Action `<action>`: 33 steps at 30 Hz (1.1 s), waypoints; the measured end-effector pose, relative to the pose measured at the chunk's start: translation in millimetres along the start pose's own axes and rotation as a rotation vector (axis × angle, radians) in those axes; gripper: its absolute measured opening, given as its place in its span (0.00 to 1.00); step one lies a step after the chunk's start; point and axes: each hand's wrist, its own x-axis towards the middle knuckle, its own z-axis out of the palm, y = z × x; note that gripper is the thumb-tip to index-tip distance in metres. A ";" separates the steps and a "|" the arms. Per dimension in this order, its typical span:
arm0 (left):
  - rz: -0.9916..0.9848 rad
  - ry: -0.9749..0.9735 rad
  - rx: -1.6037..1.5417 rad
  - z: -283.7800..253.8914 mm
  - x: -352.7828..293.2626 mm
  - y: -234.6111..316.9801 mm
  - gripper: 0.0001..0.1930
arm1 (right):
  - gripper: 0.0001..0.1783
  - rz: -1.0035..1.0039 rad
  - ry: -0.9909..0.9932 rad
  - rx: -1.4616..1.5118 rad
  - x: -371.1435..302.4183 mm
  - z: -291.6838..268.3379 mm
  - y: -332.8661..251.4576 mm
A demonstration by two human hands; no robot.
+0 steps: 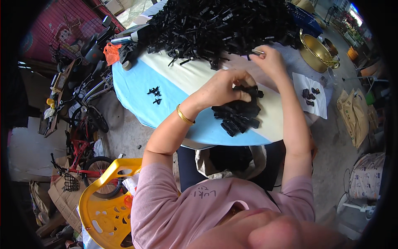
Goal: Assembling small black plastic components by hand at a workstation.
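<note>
My left hand (pixel 230 87), a gold bangle at its wrist, is curled over small black plastic pieces (pixel 248 89) and grips some of them between thumb and fingers. Just under it lies a loose cluster of black plastic strips (pixel 236 118) on the striped table cover. Farther off and to the right, my right hand (pixel 269 62) pinches a slim, shiny metal tool (pixel 258 52), whose exact kind is too small to make out. Beyond both hands rises a large heap of black plastic pieces (pixel 224 29). A few tiny black bits (pixel 154 93) rest on the blue stripe at left.
A gold-coloured pot (pixel 313 52) and a white sheet with dark lumps (pixel 319 106) are at right. An open sack (pixel 203 164) with dark contents sits at my lap, under the table's edge. A yellow plastic chair (pixel 97 195) and bicycles (pixel 78 155) stand at left.
</note>
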 end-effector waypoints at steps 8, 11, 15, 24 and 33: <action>-0.087 0.129 -0.269 -1.2 7.4 -20.6 0.13 | 0.10 0.002 0.028 -0.261 13.4 31.6 11.5; -0.192 0.353 -0.604 -12.6 9.3 -39.2 0.25 | 0.07 -0.066 0.045 0.009 -0.7 9.2 -7.0; -0.172 0.308 -0.671 -23.5 7.3 -39.7 0.33 | 0.06 -0.509 -0.002 0.053 -21.0 1.2 -36.3; -0.013 0.308 -0.963 -33.9 6.1 -38.4 0.23 | 0.05 -0.571 -0.091 0.154 -32.9 4.2 -52.5; 0.056 0.498 -0.541 -13.3 12.1 -22.0 0.17 | 0.10 -0.171 -0.208 0.823 -36.8 5.5 -59.9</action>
